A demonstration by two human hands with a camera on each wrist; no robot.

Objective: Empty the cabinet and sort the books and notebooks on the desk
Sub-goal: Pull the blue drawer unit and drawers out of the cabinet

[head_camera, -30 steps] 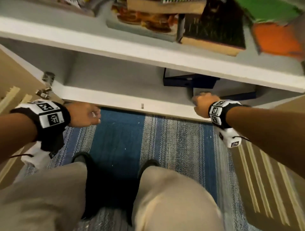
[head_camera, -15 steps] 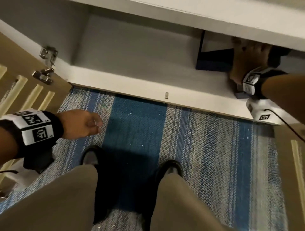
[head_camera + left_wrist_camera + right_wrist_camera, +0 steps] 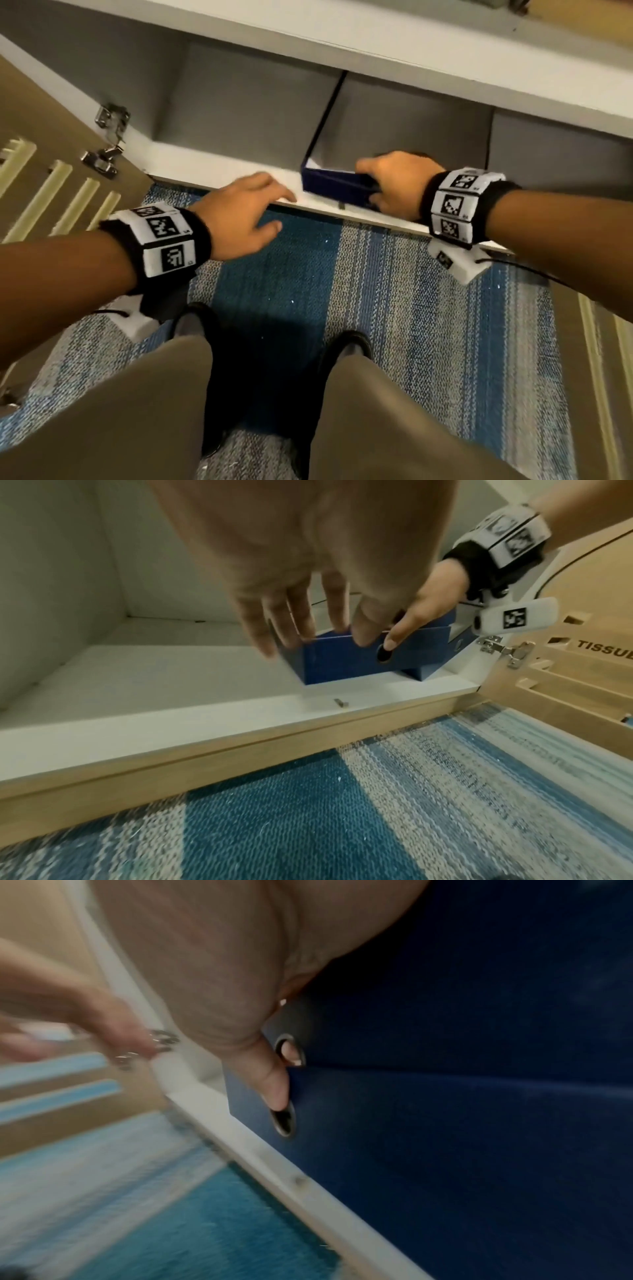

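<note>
1. the dark blue card-covered binder (image 3: 342, 658) has a smooth, matt skin, with a metal-rimmed finger hole (image 3: 286, 1118) in its spine.
2. the white cabinet shelf (image 3: 143, 674) looks like smooth laminate, faintly sheeny.
3. the pale wood-look plinth (image 3: 205, 767) is matt.
4. the blue and grey striped carpet (image 3: 394, 291) is rough woven cloth.
5. the silver door hinge (image 3: 108, 137) is shiny metal.
6. the beige slatted door (image 3: 51, 192) is matt.

Two binders (image 3: 346, 658) lie stacked at the right of the cabinet's bottom shelf (image 3: 143, 680), carpet (image 3: 308, 274) in front.
</note>
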